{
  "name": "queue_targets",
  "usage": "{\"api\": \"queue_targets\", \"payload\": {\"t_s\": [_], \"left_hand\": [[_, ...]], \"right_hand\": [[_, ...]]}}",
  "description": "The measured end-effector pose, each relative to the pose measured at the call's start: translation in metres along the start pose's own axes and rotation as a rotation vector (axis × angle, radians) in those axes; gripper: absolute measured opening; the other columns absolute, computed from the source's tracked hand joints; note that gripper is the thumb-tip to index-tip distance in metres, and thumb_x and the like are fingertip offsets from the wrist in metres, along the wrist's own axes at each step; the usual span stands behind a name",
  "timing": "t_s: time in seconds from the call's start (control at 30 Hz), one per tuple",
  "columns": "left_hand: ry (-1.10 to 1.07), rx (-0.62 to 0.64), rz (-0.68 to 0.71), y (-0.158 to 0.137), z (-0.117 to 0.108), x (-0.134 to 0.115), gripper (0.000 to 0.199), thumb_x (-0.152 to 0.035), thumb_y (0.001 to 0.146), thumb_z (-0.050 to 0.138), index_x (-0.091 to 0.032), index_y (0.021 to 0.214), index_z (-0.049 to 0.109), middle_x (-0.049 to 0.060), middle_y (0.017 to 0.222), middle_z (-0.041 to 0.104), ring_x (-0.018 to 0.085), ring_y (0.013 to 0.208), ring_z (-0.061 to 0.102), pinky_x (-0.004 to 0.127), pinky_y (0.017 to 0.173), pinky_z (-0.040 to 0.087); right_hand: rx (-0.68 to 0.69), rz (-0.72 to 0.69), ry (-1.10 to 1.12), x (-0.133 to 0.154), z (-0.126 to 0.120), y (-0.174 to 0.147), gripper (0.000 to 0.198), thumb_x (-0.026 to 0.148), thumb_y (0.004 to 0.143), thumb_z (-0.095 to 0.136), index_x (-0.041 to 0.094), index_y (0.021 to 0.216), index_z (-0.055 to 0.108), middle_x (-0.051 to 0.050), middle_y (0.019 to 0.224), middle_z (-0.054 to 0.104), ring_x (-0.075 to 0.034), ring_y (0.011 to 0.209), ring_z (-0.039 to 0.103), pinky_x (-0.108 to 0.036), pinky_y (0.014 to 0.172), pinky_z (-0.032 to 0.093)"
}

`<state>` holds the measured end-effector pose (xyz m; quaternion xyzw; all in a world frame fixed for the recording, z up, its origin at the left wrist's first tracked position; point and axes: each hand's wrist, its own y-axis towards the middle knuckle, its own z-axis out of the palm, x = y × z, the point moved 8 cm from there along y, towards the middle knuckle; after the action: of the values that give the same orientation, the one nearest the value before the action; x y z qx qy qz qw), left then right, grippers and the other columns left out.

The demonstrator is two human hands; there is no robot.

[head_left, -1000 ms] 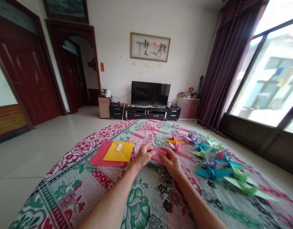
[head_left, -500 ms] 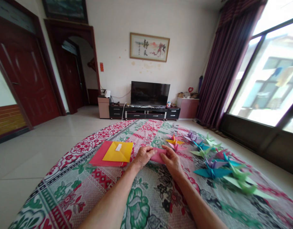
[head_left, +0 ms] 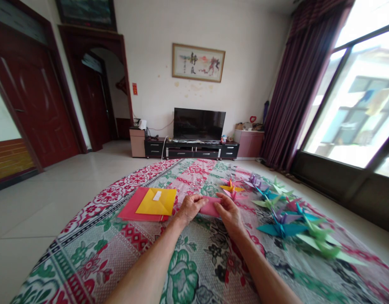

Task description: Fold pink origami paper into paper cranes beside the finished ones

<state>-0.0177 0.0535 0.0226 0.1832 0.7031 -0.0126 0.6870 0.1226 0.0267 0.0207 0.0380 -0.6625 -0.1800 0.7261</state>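
Observation:
A small pink sheet of folded paper lies between my two hands, just above or on the patterned cloth. My left hand pinches its left edge between thumb and fingers. At its right edge, my right hand grips it with the thumb in front and the fingers behind. Left of my hands, a yellow paper packet with a white label rests on pink-red paper sheets. Beyond my right hand stand an orange paper crane and a pink paper crane.
Several paper cranes in blue, green and purple crowd the right side of the round table. A floral tablecloth covers it. Past its far edge are a TV and a low cabinet.
Almost nothing has moved. The fingers of my right hand have shifted very slightly to the right along the pink paper, and my left hand stays in place.

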Motion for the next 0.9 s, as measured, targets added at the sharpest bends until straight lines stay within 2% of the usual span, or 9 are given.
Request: {"api": "queue_targets", "payload": {"t_s": [0.5, 0.77, 0.9], "left_hand": [[0.001, 0.018, -0.012, 0.000, 0.001, 0.000, 0.024, -0.040, 0.070, 0.055, -0.018, 0.067, 0.063, -0.002, 0.058, 0.054, 0.010, 0.052, 0.042, 0.022, 0.051, 0.033], [0.029, 0.014, -0.002, 0.000, 0.002, 0.000, 0.027, -0.041, 0.070, 0.054, -0.016, 0.066, 0.061, -0.004, 0.053, 0.048, 0.008, 0.050, 0.038, 0.020, 0.049, 0.032], [0.045, 0.026, 0.007, 0.001, 0.002, 0.004, 0.025, -0.041, 0.071, 0.052, -0.018, 0.064, 0.058, -0.004, 0.054, 0.048, 0.008, 0.050, 0.037, 0.020, 0.049, 0.032]], "right_hand": [[0.005, 0.027, 0.029, 0.000, 0.001, -0.002, 0.044, 0.039, 0.061, 0.070, 0.017, 0.097, 0.060, 0.002, 0.068, 0.058, -0.010, 0.056, 0.048, -0.022, 0.053, 0.039], [-0.006, -0.043, -0.064, 0.012, -0.002, -0.005, 0.043, 0.040, 0.063, 0.066, 0.017, 0.099, 0.062, 0.001, 0.071, 0.059, -0.008, 0.053, 0.047, -0.020, 0.047, 0.038], [-0.023, -0.028, -0.084, 0.014, -0.002, -0.006, 0.039, 0.038, 0.062, 0.065, 0.016, 0.095, 0.064, 0.001, 0.071, 0.058, -0.007, 0.051, 0.046, -0.019, 0.046, 0.037]]}}
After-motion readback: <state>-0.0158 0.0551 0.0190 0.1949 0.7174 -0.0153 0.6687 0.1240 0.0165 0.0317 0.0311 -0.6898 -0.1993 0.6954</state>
